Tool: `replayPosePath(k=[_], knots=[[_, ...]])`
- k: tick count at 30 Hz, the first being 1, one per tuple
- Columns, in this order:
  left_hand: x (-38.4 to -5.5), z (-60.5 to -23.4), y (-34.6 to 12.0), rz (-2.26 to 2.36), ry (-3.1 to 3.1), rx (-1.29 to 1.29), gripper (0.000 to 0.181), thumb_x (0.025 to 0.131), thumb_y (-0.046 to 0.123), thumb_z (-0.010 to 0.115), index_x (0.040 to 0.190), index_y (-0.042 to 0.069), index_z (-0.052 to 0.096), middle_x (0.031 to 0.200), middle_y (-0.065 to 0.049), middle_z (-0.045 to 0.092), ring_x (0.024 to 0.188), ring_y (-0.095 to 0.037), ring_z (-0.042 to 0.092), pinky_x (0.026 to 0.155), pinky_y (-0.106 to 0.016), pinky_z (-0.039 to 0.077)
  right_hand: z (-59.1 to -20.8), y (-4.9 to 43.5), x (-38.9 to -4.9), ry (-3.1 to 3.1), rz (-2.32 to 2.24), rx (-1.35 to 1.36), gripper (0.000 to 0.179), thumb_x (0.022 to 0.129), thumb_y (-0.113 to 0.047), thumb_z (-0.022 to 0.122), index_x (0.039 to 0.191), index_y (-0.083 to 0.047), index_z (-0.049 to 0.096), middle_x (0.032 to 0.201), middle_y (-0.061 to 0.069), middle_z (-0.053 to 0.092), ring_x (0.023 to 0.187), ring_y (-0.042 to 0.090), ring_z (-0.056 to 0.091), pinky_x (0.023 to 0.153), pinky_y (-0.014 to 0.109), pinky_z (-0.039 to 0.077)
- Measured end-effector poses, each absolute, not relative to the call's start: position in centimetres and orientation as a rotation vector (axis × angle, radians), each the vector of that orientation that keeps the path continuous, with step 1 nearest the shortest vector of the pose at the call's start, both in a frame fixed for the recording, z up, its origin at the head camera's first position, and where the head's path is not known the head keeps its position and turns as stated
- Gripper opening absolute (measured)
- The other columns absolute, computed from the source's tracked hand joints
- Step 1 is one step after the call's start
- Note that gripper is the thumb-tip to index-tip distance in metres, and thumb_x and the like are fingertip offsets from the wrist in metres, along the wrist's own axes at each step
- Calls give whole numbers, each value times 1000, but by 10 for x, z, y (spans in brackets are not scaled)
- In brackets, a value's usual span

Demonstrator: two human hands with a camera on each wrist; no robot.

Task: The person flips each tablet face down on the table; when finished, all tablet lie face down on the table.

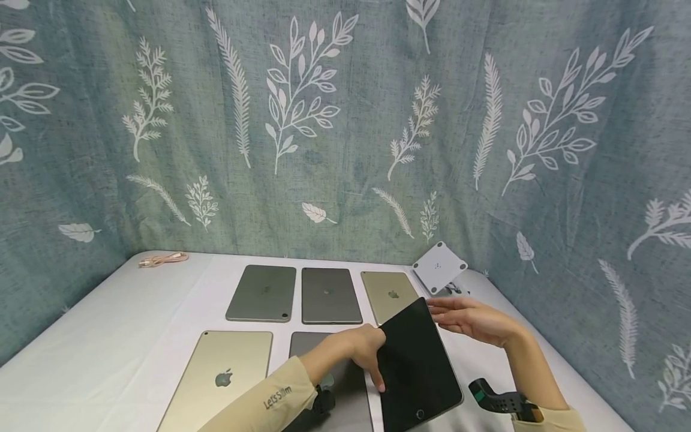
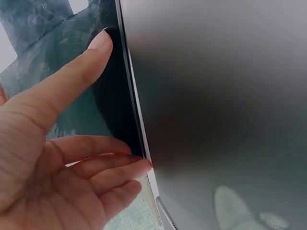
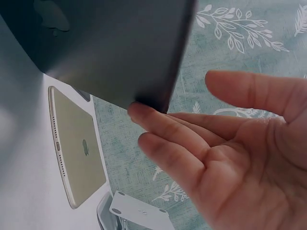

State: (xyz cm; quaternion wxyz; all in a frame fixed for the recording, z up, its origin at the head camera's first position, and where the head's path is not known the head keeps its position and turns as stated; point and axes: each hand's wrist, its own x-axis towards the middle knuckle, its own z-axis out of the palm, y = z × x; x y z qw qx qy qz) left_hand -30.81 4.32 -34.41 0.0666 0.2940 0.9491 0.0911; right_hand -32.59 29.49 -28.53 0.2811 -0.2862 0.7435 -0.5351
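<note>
Black tablet [image 1: 417,360] held tilted above grey tablet [image 1: 345,390], beside gold tablet [image 1: 390,295].

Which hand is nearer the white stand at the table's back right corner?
Right. The right hand sits just in front of the white stand; the left hand grips the raised black tablet, farther away.

A black-fronted tablet [image 1: 418,366] is held tilted above the white table [image 1: 97,336], its dark glass screen turned up toward the head camera and its round home button at the near lower edge. The screen is unlit. Its back is seen as plain dark grey metal with a faint logo in the wrist views. Its left edge is pinched by the left hand [image 1: 363,351], and its far corner is touched by the fingertips of the right hand [image 1: 472,320]. It is raised over the near right part of the table.
</note>
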Motion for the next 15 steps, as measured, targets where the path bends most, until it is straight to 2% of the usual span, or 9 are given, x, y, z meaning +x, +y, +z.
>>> replayPosePath(k=[2, 4, 6, 10, 12, 15], knots=[[-307, -345, 45, 292, 2860, 893, 48, 59, 38, 92, 83, 9, 63, 75, 6, 57, 68, -6, 49, 60, -20, 44, -285, 295, -326, 1986, -1438, -780, 69, 102, -12, 43, 144, 20, -2, 150, 41, 2, 127, 3, 47, 102, 19, 42], [-307, -345, 47, 315, 2854, 896, 47, 59, 37, 92, 84, 9, 63, 75, 6, 57, 68, -6, 49, 60, -20, 43, -284, 296, -325, 2004, -1430, -791, 69, 101, -11, 43, 144, 20, -1, 150, 42, 4, 129, 7, 46, 101, 19, 42], [-306, -346, 50, 328, 2853, 907, 46, 60, 37, 91, 82, 9, 63, 74, 6, 58, 68, -6, 49, 60, -20, 43, -283, 296, -324, 2046, -1409, -793, 69, 101, -11, 44, 145, 19, 1, 150, 41, 7, 135, 19, 43, 101, 18, 42], [-304, -348, 56, 362, 2849, 931, 44, 62, 38, 90, 82, 9, 64, 73, 6, 59, 67, -6, 50, 60, -20, 43, -278, 295, -321, 2141, -1342, -816, 69, 100, -12, 47, 146, 17, 5, 151, 40, 10, 141, 46, 23, 103, 22, 41], [-304, -348, 59, 363, 2848, 941, 44, 63, 39, 89, 83, 9, 65, 72, 6, 59, 67, -6, 50, 60, -19, 43, -276, 294, -321, 2175, -1316, -827, 68, 100, -12, 47, 146, 17, 6, 151, 40, 12, 140, 53, 16, 105, 26, 41], [-304, -347, 63, 352, 2843, 948, 45, 66, 41, 87, 86, 7, 65, 73, 5, 59, 67, -7, 50, 60, -20, 43, -275, 293, -320, 2208, -1300, -834, 68, 99, -12, 48, 145, 18, 8, 151, 40, 13, 139, 54, 16, 106, 30, 42]])
